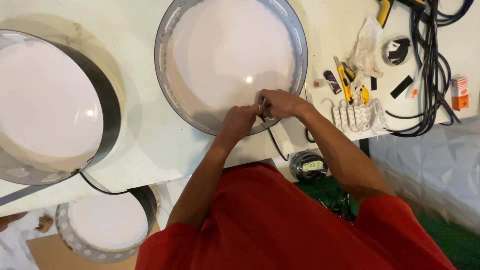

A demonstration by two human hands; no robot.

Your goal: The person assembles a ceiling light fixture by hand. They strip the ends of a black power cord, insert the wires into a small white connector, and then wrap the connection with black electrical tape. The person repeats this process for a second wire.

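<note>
A large round shallow housing (172, 30) with a grey metal rim and a white inside lies on the white table (150, 140). Both my hands meet at its near rim. My left hand (239, 121) pinches the rim from the near side. My right hand (279, 102) is closed on a small dark piece at the rim, fingers touching the left hand. A thin black cable (276, 145) runs from that spot down over the table edge.
A second round housing (107, 100) sits at the left, a third (75, 240) on the floor below. To the right lie a string of white light modules (357, 116), yellow cutters (346, 77), a crumpled bag (367, 45), black cables (430, 65), an orange box (459, 92) and a tape roll (308, 166).
</note>
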